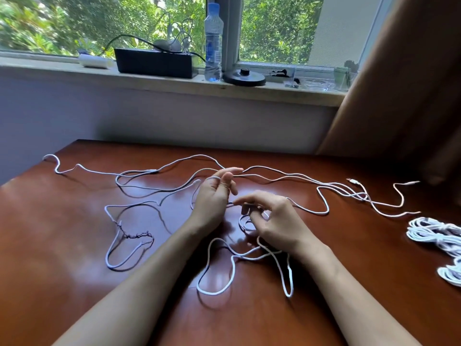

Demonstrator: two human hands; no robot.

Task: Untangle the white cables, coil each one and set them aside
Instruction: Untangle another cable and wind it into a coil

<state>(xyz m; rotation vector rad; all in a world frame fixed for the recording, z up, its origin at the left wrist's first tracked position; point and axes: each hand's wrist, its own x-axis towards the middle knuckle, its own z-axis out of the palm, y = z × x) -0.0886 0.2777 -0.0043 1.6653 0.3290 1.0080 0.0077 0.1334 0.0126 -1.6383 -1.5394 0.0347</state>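
Long white cables (287, 179) sprawl in loose loops over a brown wooden table (62, 258). My left hand (214, 198) is raised at the middle, with a strand looped over its fingers and the thumb pressing on it. My right hand (272, 218) is beside it, its fingertips pinching a cable near a small coil (245, 224) under the fingers. More loops (224, 270) lie between my forearms. One cable at the left has a thin wire tie (132, 234) twisted round it. Two coiled white cable bundles, the upper (434, 233) and the lower (451, 273), lie at the right edge.
A windowsill behind the table carries a black box (154, 62), a water bottle (213, 43), a round black base (244, 77) and small clutter. A brown curtain (404, 83) hangs at the right. Cable plugs (354, 181) lie at the far right of the table.
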